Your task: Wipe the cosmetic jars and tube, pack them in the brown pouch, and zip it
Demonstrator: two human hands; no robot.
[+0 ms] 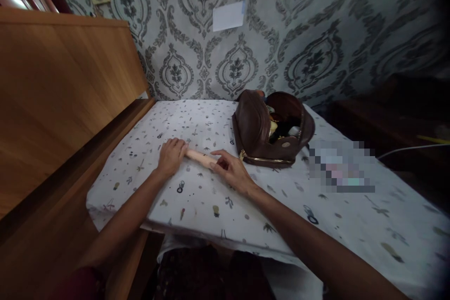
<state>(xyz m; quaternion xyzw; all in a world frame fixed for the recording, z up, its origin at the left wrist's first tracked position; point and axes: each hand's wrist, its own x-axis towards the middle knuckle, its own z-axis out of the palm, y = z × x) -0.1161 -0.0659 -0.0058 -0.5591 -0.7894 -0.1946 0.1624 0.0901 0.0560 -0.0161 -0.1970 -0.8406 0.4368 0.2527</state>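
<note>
A slim, pale peach stick-like object (201, 156) lies slantwise just over the printed white cloth; I cannot make out its exact kind. My left hand (172, 155) is closed over its left end, with the fingers bent around it. At the other end, my right hand (232, 171) has its thumb and fingers curled against the object. Behind and to the right of my right hand stands a dark brown leather bag (258, 124). Its zipped top is open, and several small items show inside, too shadowed to name.
The cloth-covered table (197, 117) meets a patterned wall. A wooden cabinet side (70, 70) rises along the left. On the right of the table lies a blurred-out flat item (342, 168), with a white cable (404, 147) beyond it. A white paper (228, 16) is on the wall.
</note>
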